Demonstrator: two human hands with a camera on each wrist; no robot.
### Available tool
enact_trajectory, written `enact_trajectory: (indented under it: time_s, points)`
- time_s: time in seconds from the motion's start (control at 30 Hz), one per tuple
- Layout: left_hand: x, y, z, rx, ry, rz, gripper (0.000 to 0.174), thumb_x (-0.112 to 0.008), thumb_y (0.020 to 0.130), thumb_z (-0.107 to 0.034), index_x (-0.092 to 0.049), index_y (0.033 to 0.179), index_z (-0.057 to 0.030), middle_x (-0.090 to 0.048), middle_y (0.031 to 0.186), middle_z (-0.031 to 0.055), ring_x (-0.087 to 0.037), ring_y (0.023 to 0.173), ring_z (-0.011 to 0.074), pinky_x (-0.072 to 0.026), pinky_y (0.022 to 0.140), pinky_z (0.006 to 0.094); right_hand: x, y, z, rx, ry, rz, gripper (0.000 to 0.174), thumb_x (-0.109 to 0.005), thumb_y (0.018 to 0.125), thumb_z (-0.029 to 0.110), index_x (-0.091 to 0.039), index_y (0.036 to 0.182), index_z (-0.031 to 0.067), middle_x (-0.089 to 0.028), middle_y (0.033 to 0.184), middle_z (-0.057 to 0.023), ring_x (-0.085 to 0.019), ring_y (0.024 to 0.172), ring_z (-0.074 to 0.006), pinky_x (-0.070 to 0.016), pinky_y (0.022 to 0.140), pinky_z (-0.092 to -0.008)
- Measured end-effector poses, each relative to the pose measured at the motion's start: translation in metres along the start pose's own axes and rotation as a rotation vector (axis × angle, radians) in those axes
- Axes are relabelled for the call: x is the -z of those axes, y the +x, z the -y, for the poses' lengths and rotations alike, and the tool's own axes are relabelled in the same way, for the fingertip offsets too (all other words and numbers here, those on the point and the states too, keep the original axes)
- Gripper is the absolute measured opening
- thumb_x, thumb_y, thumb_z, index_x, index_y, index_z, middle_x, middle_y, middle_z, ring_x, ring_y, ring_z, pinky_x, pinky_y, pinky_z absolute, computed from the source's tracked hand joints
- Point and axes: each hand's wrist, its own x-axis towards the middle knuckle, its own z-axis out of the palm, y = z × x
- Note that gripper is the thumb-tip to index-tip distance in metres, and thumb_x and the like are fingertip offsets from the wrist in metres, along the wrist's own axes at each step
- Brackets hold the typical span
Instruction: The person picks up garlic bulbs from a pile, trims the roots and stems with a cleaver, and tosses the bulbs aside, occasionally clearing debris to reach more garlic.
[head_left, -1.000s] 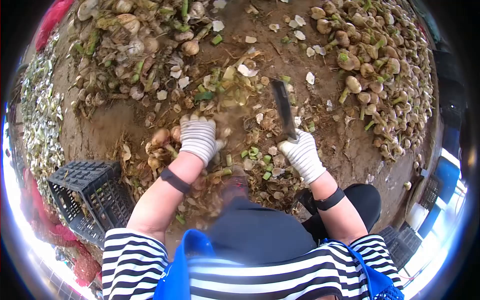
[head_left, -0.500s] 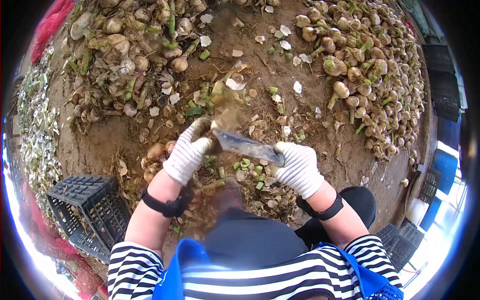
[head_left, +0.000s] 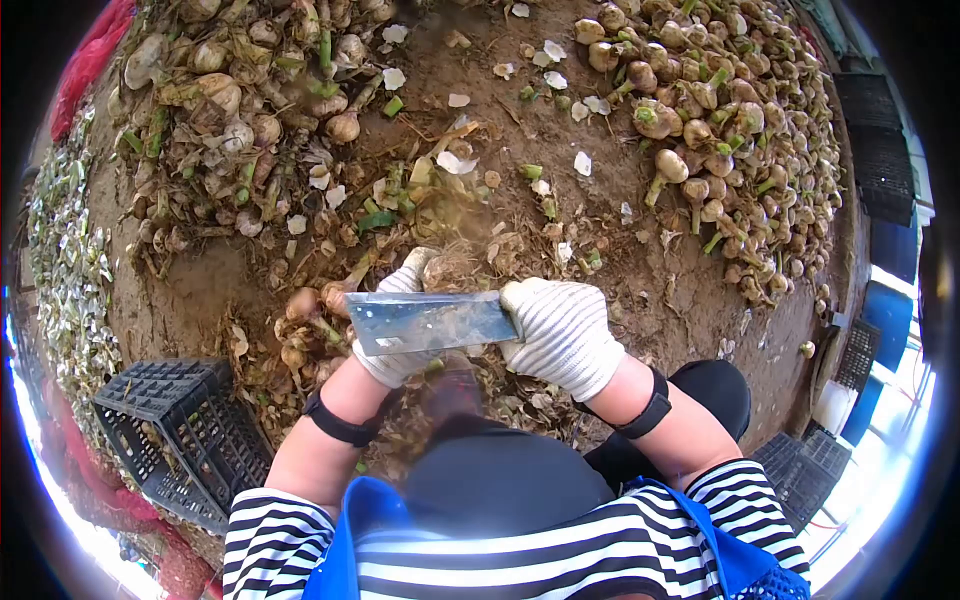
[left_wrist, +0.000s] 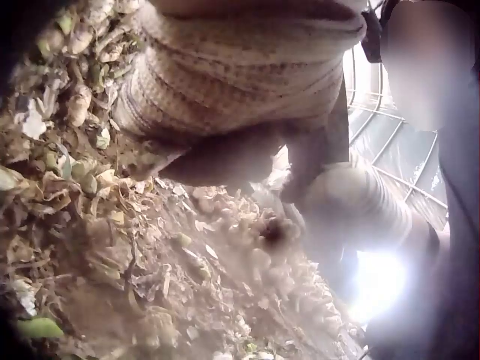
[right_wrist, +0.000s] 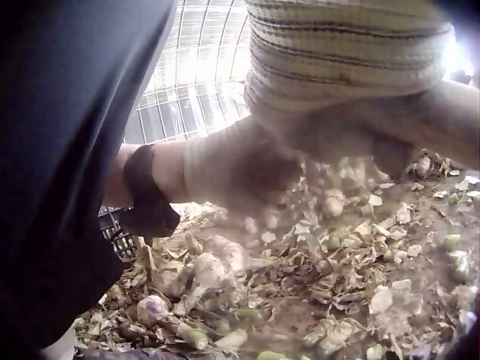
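Observation:
My right hand (head_left: 568, 332), in a white striped glove, grips a knife (head_left: 430, 322) with a broad flat blade. The blade points left and crosses in front of my gloved left hand (head_left: 408, 274), hiding most of its palm. The left fingers are curled around a garlic bulb whose body is mostly hidden; a fuzzy brownish root tuft (head_left: 455, 264) shows beside the fingers. Just left of that hand lie several loose garlic bulbs (head_left: 300, 303). The right wrist view shows some bulbs (right_wrist: 210, 268) on the litter below the blurred left hand (right_wrist: 259, 169).
A heap of untrimmed garlic (head_left: 220, 120) lies at far left, a pile of trimmed bulbs (head_left: 740, 130) at far right. Dry skins and cut green stems litter the soil (head_left: 440, 70) between them. A black plastic crate (head_left: 180, 430) lies tipped near my left elbow.
The left hand came up from the loose bulbs holding a bulb. The right hand swung the knife left from pointing away, and the blade now crosses in front of the left hand.

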Motion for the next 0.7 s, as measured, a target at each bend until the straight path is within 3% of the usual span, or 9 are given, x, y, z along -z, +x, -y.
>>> enact_trajectory:
  time_s: [0.1,0.23,0.3,0.33,0.43,0.5,0.57,0.63,0.7]
  points:
    - [0.002,-0.004,0.023,-0.344,0.396,0.084,0.044,-0.055,0.089,-0.025,-0.044,0.123,0.0009,-0.064,0.102,0.0112,-0.063,0.086,0.015,-0.0516,0.081,0.0293,-0.016,-0.002,-0.008,0.016,0.017,-0.038,0.019,-0.066,0.064,0.018,-0.055,0.077,0.0075,-0.058,0.069,-0.0135,-0.061,0.066,-0.0335,-0.0481,0.058,-0.0413]
    - [-0.016,-0.013,-0.001,-1.032,1.666,0.005,0.04,-0.066,0.075,-0.009,-0.051,0.112,-0.003,-0.064,0.079,0.0056,-0.061,0.074,0.0122,-0.0504,0.075,0.0279,-0.044,-0.013,-0.045,-0.041,0.009,-0.048,0.02,-0.065,0.065,0.018,-0.057,0.08,0.0073,-0.06,0.071,-0.0141,-0.062,0.068,-0.032,-0.0495,0.061,-0.0404]
    - [-0.031,-0.029,-0.023,-0.598,0.541,-0.045,0.043,-0.074,0.068,-0.011,-0.052,0.104,-0.0038,-0.062,0.076,0.0066,-0.061,0.073,0.015,-0.0497,0.073,0.0267,-0.047,-0.01,-0.078,-0.524,-0.104,0.212,0.023,-0.064,0.068,0.021,-0.061,0.087,0.0088,-0.063,0.076,-0.0152,-0.063,0.07,-0.0312,-0.0502,0.063,-0.0396]
    - [-0.022,-0.023,-0.029,-0.704,0.756,-0.126,0.048,-0.078,0.064,-0.016,-0.052,0.103,-0.0039,-0.061,0.08,0.0049,-0.06,0.074,0.0156,-0.0492,0.072,0.0257,-0.044,-0.01,-0.082,-0.536,-0.099,0.152,0.023,-0.062,0.07,0.021,-0.062,0.089,0.0094,-0.064,0.078,-0.0157,-0.063,0.07,-0.0311,-0.0504,0.065,-0.0393]
    - [0.011,0.005,-0.038,-0.667,1.003,-0.178,0.055,-0.081,0.066,-0.017,-0.055,0.113,-0.0041,-0.057,0.106,0.0097,-0.056,0.096,0.0174,-0.0469,0.084,0.0297,-0.042,-0.005,-0.073,-0.473,-0.011,-0.117,0.02,-0.058,0.073,0.02,-0.064,0.088,0.0091,-0.064,0.075,-0.0165,-0.063,0.069,-0.0317,-0.0507,0.064,-0.0377]
    - [0.012,0.005,-0.045,-0.559,0.884,-0.261,0.059,-0.083,0.063,-0.016,-0.055,0.114,-0.0065,-0.056,0.108,0.011,-0.054,0.102,0.0205,-0.0471,0.088,0.0337,-0.042,-0.001,-0.061,-0.429,0.365,-0.2,0.017,-0.055,0.074,0.016,-0.065,0.086,0.0083,-0.063,0.07,-0.0153,-0.063,0.064,-0.0267,-0.0509,0.059,-0.0341]
    - [0.021,0.016,-0.034,-0.184,0.093,-0.222,0.048,-0.077,0.069,-0.007,-0.054,0.111,-0.0067,-0.057,0.104,0.0114,-0.055,0.101,0.0196,-0.0481,0.09,0.0361,-0.037,-0.002,-0.036,-0.46,0.725,-0.168,0.015,-0.052,0.075,0.006,-0.064,0.084,0.0041,-0.063,0.067,-0.0071,-0.06,0.055,-0.0134,-0.0501,0.051,-0.0272]
    - [0.018,0.016,-0.031,-0.202,0.211,-0.346,0.037,-0.067,0.074,0.0,-0.053,0.107,-0.0069,-0.057,0.102,0.0104,-0.057,0.099,0.0204,-0.0485,0.092,0.0398,-0.043,-0.002,-0.016,-0.4,0.862,-0.197,0.013,-0.053,0.075,0.006,-0.063,0.082,0.0019,-0.063,0.069,-0.0058,-0.058,0.054,-0.0121,-0.0491,0.049,-0.0265]
    - [0.003,0.013,-0.03,-0.121,-0.437,-0.185,0.032,-0.061,0.074,0.003,-0.053,0.103,-0.0065,-0.058,0.098,0.0084,-0.058,0.098,0.0221,-0.0478,0.094,0.0419,-0.035,0.001,0.006,-0.503,1.227,-0.192,0.011,-0.055,0.076,0.006,-0.062,0.081,0.0006,-0.062,0.068,-0.0051,-0.054,0.054,-0.0102,-0.0465,0.048,-0.0252]
